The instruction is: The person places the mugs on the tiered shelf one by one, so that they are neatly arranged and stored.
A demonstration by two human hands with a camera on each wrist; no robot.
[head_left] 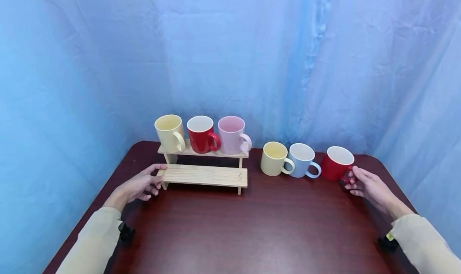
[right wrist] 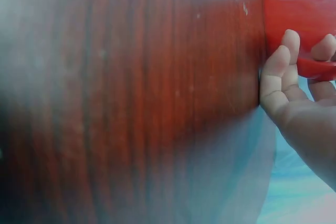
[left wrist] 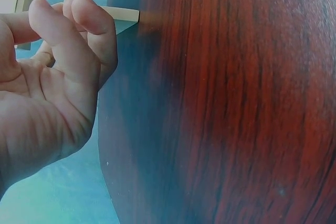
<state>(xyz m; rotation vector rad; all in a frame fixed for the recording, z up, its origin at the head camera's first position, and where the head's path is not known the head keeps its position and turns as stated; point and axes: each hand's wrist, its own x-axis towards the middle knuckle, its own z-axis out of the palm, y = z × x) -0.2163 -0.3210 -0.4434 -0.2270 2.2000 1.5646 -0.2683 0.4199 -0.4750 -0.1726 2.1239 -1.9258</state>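
Note:
At the right of the table, my right hand (head_left: 369,186) pinches the handle of a red mug (head_left: 333,166) with a white inside. The same mug (right wrist: 307,19) shows in the right wrist view, with fingers at its handle. My left hand (head_left: 140,184) grips the left end of the lower board of a two-step wooden rack (head_left: 203,175). In the left wrist view, curled fingers of the left hand (left wrist: 58,72) hide most of that end. Along the upper board stand a cream mug (head_left: 168,136), a red mug (head_left: 199,140) and a pink mug (head_left: 229,140), all upright.
Between the rack and the held mug, a yellow mug (head_left: 271,162) and a light blue mug (head_left: 299,162) stand upright on the dark red-brown wooden table (head_left: 252,230). A blue curtain (head_left: 230,58) hangs behind and along both sides.

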